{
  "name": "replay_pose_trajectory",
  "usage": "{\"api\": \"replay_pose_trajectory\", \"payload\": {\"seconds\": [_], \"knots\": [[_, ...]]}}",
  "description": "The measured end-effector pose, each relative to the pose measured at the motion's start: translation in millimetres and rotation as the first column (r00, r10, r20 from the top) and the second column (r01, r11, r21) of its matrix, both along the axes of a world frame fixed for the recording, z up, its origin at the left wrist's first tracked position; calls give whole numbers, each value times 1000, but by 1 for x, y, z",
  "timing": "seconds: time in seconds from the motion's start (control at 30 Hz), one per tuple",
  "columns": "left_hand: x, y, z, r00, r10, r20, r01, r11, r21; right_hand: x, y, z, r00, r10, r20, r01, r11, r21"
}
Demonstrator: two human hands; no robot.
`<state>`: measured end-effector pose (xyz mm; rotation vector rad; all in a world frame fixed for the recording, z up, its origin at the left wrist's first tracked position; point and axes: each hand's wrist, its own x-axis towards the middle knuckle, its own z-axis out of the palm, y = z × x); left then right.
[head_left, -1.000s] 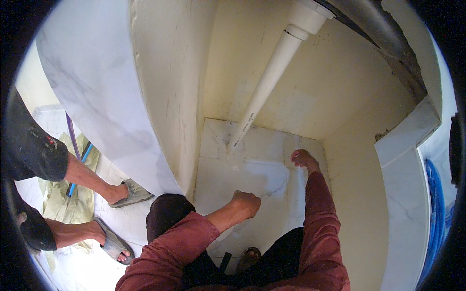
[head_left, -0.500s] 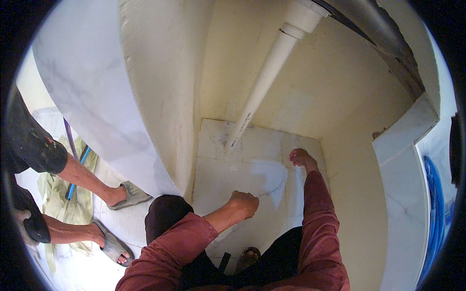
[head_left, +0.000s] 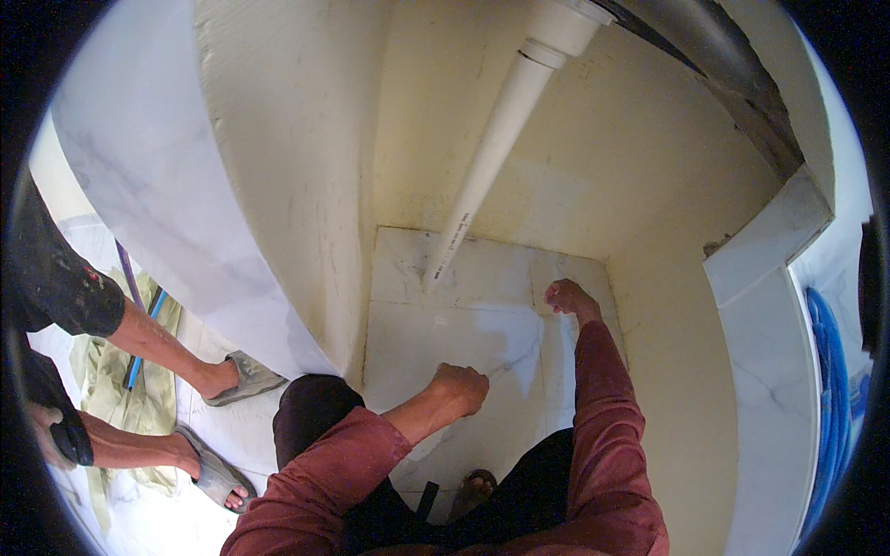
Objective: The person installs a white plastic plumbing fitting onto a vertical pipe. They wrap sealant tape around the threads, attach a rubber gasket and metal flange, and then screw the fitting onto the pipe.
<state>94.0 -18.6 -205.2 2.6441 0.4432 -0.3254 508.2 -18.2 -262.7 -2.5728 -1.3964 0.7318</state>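
Observation:
Above the tiled floor, my left hand [head_left: 460, 390] is closed in a fist with its back turned up. Its palm is hidden, so whatever it may hold does not show. My right hand [head_left: 572, 300] is farther forward and to the right, fingers curled inward; I cannot make out anything in them. Beyond both hands a white plastic pipe [head_left: 482, 167] slants down from a wider fitting [head_left: 565, 30] to the marbled floor tiles [head_left: 464, 324]. Neither hand touches the pipe.
A cream side wall [head_left: 287, 139] and a marbled panel [head_left: 139, 120] bound the recess on the left. Another person's sandalled foot [head_left: 222, 477] stands beyond it, near a crumpled pale sheet [head_left: 130, 380]. Coiled blue tubing [head_left: 828, 398] lies right of the tiled ledge [head_left: 769, 241].
The whole view has shifted slightly, so the pipe and walls sit a little farther left. Both hands keep nearly the same place and remain closed.

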Motion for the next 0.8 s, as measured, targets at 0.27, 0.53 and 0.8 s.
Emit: {"api": "replay_pose_trajectory", "payload": {"seconds": [0.27, 0.53, 0.8], "knots": [[-3, 3, -7, 1000, 13, -27, -12, 999, 37, -7, 22, 0, 999, 34, 4, -34, 994, -102], [1, 1, -9, 999, -24, -27, 24, 1000, -10, 10, 10, -5, 991, -68, -117, 64, 997, -43], [0, 3, -1, 999, 1, -38, -1, 1000, -4, -5, 2, 0, 995, -50, -90, 55, 997, 58]]}}
